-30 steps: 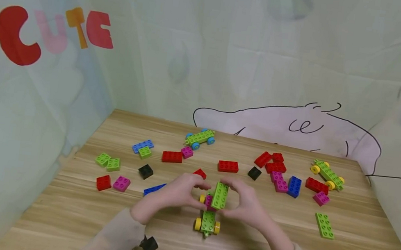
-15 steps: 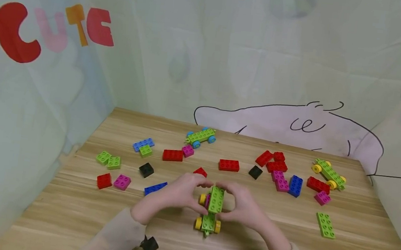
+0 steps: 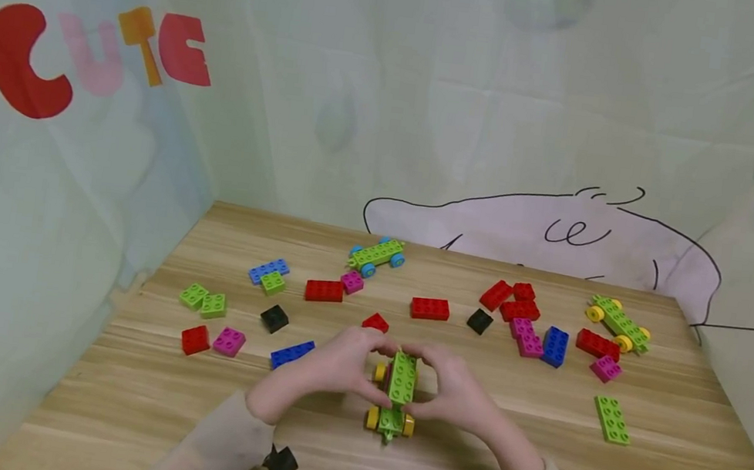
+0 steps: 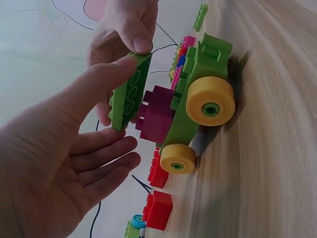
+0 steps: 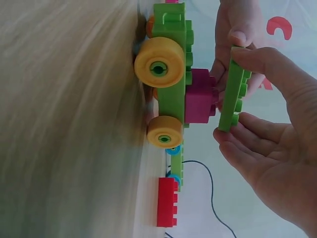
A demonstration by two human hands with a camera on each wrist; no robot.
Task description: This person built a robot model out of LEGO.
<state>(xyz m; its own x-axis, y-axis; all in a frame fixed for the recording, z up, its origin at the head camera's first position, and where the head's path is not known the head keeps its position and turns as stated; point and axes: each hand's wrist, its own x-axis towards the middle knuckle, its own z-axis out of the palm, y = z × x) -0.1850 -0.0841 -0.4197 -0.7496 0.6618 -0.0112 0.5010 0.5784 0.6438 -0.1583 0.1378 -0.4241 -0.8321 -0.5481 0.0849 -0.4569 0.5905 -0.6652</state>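
Both hands hold a thin green toy brick plate (image 3: 403, 381) level over a small toy car. My left hand (image 3: 343, 364) has its thumb on the near end and fingers at the far end. My right hand (image 3: 458, 390) grips the same two ends from the other side. Beneath the plate, a magenta brick (image 4: 157, 114) sits on the studs of a green wheeled base (image 5: 173, 101). A narrow gap shows between plate and brick in both wrist views. The base stands on yellow wheels (image 4: 210, 101) on the table.
Loose red, blue, black, magenta and green bricks lie around the wooden table (image 3: 142, 394). A blue-wheeled base (image 3: 376, 256) stands at the back, a yellow-wheeled one (image 3: 618, 323) at the back right. A long blue brick (image 3: 292, 354) lies beside my left forearm.
The green plate has moved left and turned more in line with the car, now over the magenta brick and covering most of it. Both hands still hold it; the other bricks stay put.
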